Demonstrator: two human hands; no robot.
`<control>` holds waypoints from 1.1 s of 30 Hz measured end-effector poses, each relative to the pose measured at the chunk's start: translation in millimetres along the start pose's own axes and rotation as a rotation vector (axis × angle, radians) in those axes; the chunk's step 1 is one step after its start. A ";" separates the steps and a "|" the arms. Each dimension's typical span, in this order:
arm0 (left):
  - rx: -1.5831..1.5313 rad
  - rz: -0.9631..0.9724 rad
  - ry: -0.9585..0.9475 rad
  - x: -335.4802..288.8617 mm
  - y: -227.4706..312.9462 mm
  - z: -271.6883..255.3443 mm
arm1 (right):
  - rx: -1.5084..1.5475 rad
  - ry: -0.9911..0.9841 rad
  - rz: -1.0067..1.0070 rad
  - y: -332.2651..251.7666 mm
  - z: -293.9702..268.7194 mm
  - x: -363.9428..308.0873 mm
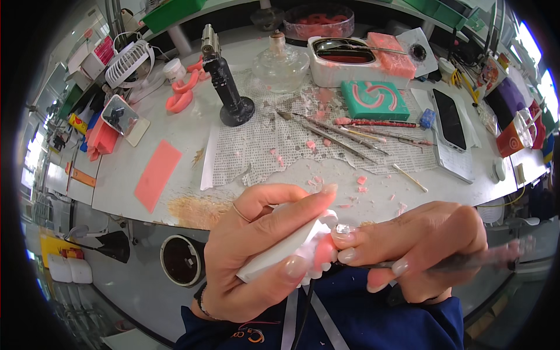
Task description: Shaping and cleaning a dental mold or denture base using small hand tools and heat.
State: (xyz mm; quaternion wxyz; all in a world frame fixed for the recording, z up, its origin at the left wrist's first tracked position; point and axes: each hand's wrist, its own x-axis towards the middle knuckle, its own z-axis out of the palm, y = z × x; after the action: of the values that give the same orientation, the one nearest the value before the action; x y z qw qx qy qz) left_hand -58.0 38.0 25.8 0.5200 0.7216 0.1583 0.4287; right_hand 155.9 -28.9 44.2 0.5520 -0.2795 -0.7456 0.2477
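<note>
My left hand is wrapped round a white plaster dental cast, holding it above my lap in front of the bench edge. Pink wax with a row of white teeth sits along the side of the cast that faces right. The thumb and index finger of my right hand touch this wax. Gripped in the same hand is a slim wax carving tool; its outer end points right and is blurred. My fingers hide part of its shaft, and its tip is hard to make out.
On the bench stand a black torch burner, a glass spirit lamp and a white wax pot. Several metal tools lie on newspaper beside a green box. A pink wax sheet lies left, a phone right.
</note>
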 end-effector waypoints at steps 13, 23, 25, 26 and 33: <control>-0.652 -0.156 0.066 -8.9 -21.9 24.8 | -0.515 0.085 0.988 -1.7 -44.5 -14.0; -1.051 -0.680 -0.604 24.7 -35.8 76.5 | -0.977 -0.184 0.238 38.0 -52.4 -234.7; -0.922 -0.860 -0.764 35.1 -37.5 102.5 | -1.129 -0.433 0.934 81.7 -70.4 -290.0; -0.833 -0.909 -0.885 38.8 -39.4 117.7 | -1.377 -0.516 0.869 125.5 -84.7 -357.7; 0.065 -0.447 -1.129 24.9 -112.0 191.9 | -1.329 -0.985 1.564 200.8 -29.6 -485.1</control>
State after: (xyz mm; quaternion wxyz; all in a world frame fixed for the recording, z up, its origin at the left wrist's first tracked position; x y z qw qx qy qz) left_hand 131.2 -17.4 -79.7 0.5788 0.8023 0.0189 -0.1449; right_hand 326.8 -217.1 -416.1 -0.3640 -0.7774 -0.4865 0.1628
